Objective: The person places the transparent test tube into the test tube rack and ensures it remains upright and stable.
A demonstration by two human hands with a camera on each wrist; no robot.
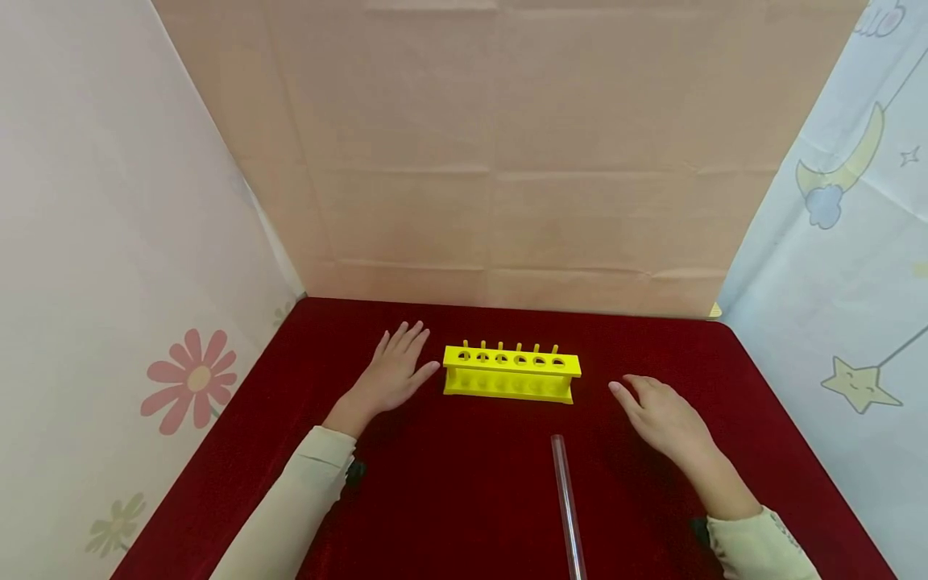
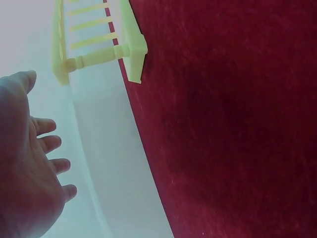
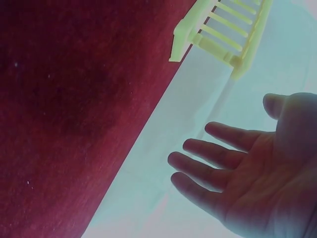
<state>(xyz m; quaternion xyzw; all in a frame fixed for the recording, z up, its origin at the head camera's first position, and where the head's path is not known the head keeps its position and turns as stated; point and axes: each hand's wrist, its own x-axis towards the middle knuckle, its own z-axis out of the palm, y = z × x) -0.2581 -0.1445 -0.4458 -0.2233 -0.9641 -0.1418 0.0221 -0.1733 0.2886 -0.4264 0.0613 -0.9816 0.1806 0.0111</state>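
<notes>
A yellow test tube rack [image 1: 511, 372] with a row of round holes and several upright pegs stands on the dark red cloth. Just left of it is my left hand [image 1: 391, 372], fingers spread and holding nothing. My right hand [image 1: 667, 423] hovers off the rack's right end, its fingers extended and likewise without anything in them. Between the hands, nearer to me, lies a clear glass tube [image 1: 568, 503], its lower end cut off by the frame. Both wrist views catch an end of the rack [image 2: 96, 55] beyond the fingers.
Dark red cloth [image 1: 449, 475] covers the table. A tan paper panel [image 1: 478, 161] rises at the back edge. Pale sheets flank both sides, a flowered sheet [image 1: 145, 201] on the left and a sheet with moon and star prints [image 1: 819, 266] on the right.
</notes>
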